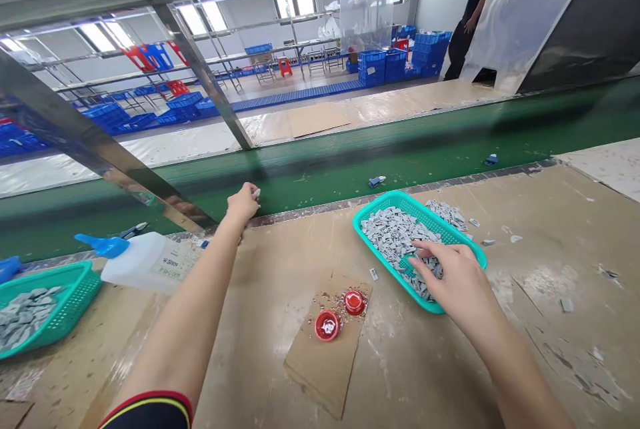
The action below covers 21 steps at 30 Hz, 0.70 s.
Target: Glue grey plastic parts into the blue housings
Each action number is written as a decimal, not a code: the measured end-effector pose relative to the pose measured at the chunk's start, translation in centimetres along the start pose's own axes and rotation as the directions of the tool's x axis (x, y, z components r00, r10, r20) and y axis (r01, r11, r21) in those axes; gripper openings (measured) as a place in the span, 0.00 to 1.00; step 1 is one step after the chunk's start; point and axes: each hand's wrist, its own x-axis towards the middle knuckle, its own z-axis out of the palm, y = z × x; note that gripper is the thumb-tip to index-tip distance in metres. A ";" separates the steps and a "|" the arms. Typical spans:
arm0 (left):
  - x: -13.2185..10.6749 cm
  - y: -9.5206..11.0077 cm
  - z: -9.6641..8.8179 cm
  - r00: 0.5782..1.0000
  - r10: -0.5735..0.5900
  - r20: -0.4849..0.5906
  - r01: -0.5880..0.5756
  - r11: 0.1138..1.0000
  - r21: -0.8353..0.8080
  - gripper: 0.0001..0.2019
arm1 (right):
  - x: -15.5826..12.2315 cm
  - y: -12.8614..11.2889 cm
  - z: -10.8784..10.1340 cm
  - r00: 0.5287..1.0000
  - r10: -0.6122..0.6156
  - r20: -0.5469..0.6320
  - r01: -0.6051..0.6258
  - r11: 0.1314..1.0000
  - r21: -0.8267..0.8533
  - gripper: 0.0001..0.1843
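Observation:
My left hand [243, 202] is stretched out to the edge of the green conveyor belt [325, 165], its fingers closed on a small grey part [257, 193]. My right hand [453, 275] rests in a teal basket [367, 215] filled with several small grey plastic parts [393, 235], fingers curled down among them; whether it holds one is hidden. Two red caps [340, 313] sit on a piece of cardboard [325, 355] between my arms.
A white bottle with a blue nozzle [143, 259] lies on its side at the left, beside a second teal basket [75, 282] of grey parts. Small parts [376, 181] ride on the belt. Loose grey parts [450, 214] lie behind the basket. A person in black [475, 9] stands far right.

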 end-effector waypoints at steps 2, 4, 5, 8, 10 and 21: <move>0.1 -1.4 0.0 1.000 -0.023 0.016 0.022 0.999 0.039 0.13 | -0.1 0.0 -0.3 1.000 0.019 0.007 -0.019 1.000 0.013 0.17; -0.1 -2.1 0.2 1.000 -0.011 0.016 0.010 0.998 0.058 0.13 | -0.2 -0.1 -0.5 0.999 0.039 0.022 -0.039 0.999 0.028 0.18; -0.3 -2.1 0.3 1.000 0.006 0.015 -0.007 0.998 0.061 0.14 | -0.2 -0.2 -0.6 0.998 0.047 0.031 -0.048 0.998 0.036 0.18; -0.7 -1.7 0.7 0.996 0.089 0.031 -0.090 0.994 0.054 0.20 | -0.2 -0.4 -0.6 0.997 0.056 0.052 -0.058 0.997 0.051 0.18; -0.8 -1.4 0.7 0.988 0.144 0.057 -0.147 0.988 0.039 0.26 | 0.0 -0.2 -0.5 0.997 0.058 0.060 -0.061 0.997 0.049 0.17; 0.1 0.3 1.6 0.994 0.099 0.053 -0.104 0.989 0.104 0.28 | 1.5 0.8 -0.5 1.000 0.003 -0.030 -0.005 0.998 -0.066 0.13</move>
